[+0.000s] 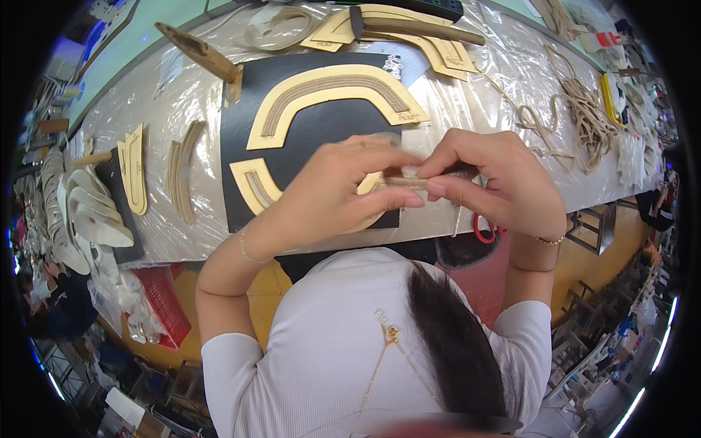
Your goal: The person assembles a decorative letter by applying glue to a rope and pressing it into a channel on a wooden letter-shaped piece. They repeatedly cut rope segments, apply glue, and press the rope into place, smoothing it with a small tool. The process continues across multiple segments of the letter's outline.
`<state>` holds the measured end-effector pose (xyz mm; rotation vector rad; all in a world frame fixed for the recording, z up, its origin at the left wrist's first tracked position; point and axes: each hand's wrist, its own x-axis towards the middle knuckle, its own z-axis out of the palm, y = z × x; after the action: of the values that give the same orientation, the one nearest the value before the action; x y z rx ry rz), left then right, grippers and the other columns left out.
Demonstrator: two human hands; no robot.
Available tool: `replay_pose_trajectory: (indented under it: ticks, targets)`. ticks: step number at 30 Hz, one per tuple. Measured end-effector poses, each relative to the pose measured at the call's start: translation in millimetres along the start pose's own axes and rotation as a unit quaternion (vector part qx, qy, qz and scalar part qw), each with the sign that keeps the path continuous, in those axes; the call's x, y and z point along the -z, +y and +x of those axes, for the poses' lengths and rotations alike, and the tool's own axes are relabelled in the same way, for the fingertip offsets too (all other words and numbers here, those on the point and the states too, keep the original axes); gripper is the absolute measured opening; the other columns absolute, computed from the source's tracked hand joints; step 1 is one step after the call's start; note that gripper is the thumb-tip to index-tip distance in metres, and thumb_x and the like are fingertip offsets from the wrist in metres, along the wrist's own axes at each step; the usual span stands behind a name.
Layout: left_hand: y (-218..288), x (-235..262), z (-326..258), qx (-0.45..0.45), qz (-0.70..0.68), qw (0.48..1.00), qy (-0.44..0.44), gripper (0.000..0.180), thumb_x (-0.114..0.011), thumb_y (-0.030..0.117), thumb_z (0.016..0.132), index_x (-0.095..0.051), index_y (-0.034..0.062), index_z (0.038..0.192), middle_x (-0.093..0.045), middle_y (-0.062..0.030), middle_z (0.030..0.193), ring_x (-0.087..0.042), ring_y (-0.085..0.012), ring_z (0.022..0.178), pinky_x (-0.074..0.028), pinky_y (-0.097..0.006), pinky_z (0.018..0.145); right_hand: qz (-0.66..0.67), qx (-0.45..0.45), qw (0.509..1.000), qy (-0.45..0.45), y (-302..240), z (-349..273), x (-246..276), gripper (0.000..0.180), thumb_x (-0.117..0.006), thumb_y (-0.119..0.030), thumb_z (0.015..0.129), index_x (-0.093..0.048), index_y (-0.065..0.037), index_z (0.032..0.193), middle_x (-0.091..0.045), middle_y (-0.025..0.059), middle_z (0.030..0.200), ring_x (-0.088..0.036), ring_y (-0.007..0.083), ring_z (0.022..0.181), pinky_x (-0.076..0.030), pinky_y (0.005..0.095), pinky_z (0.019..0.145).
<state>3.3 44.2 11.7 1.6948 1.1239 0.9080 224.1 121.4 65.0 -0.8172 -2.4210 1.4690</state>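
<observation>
My left hand (pixel 343 179) and my right hand (pixel 500 182) meet above the near edge of the work table. Between their fingertips runs a short tan cord strip (pixel 394 182), pinched from both sides. The left fingers are partly smeared by motion. Beneath and beyond lies a black board (pixel 237 128). On it rests a cream arched template (pixel 358 71) with several rows of brown cord (pixel 321 87) along its curve. A second cream template (pixel 241 175), also carrying cord, is partly hidden by my left hand and forearm.
A pointed wooden tool (pixel 197 51) and a hammer (pixel 423 29) lie at the far side, by more cream templates (pixel 453 55). Loose cord (pixel 588 120) is bundled at right. Red-handled scissors (pixel 482 230) sit near my right wrist. Curved strips (pixel 179 175) lie left.
</observation>
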Motion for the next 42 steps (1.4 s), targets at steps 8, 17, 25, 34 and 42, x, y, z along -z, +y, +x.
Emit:
replay_pose_trajectory:
  ticks: [8,17,25,34,42]
  targets:
    - [44.4,32.9,-7.4,0.125,0.018,0.99,-0.056,0.021,-0.075,0.02,0.086,-0.074,0.0001,0.092,-0.067,-0.0129,0.074,-0.061,-0.0191,0.063,-0.046,-0.029,0.058,0.102,0.028,0.994,0.027,-9.7,12.6,-21.3,0.017,-0.076,-0.014,0.086,-0.067,-0.002,0.094,-0.071,0.008,0.079,-0.068,0.0172,0.066,-0.051,0.0275,0.059]
    - [67.9,100.4,-67.1,0.239,0.035,0.97,-0.034,0.015,-0.077,0.012,0.081,-0.075,-0.0025,0.084,-0.061,-0.0093,0.058,-0.054,-0.0125,0.046,-0.037,-0.028,0.046,0.137,-0.06,0.988,-0.047,-6.0,-7.8,8.1,0.011,-0.077,-0.012,0.085,-0.071,-0.003,0.085,-0.069,0.0024,0.068,-0.061,0.0066,0.052,-0.045,0.0206,0.048]
    - [43.6,153.8,-124.5,0.313,0.014,0.949,0.032,0.026,-0.077,0.019,0.077,-0.073,-0.0063,0.075,-0.06,-0.0057,0.055,-0.048,-0.0092,0.044,-0.032,-0.025,0.043,0.151,-0.158,0.976,0.005,43.6,-54.1,71.7,0.009,-0.08,0.0,0.079,-0.073,0.003,0.084,-0.07,0.0059,0.071,-0.058,0.0045,0.05,-0.042,0.0187,0.044]
    - [-22.0,132.4,-110.2,0.273,0.0,0.961,-0.043,0.024,-0.07,0.016,0.089,-0.076,0.0043,0.108,-0.064,-0.0032,0.067,-0.053,-0.0077,0.055,-0.039,-0.025,0.048,-0.096,-0.304,0.925,0.209,157.5,-221.9,221.8,0.015,-0.071,-0.014,0.088,-0.067,0.001,0.09,-0.065,0.0026,0.074,-0.048,0.0032,0.057,-0.037,0.0184,0.051]
    - [-50.4,35.6,-59.9,0.182,0.145,0.968,-0.093,0.02,-0.069,0.018,0.089,-0.075,0.0054,0.104,-0.07,-0.0102,0.083,-0.059,-0.0243,0.067,-0.048,-0.034,0.068,-0.292,-0.139,0.908,0.264,138.4,-83.9,82.1,0.047,-0.076,-0.008,0.078,-0.065,-0.002,0.122,-0.061,0.0138,0.133,-0.056,0.0286,0.126,-0.043,0.0368,0.106]
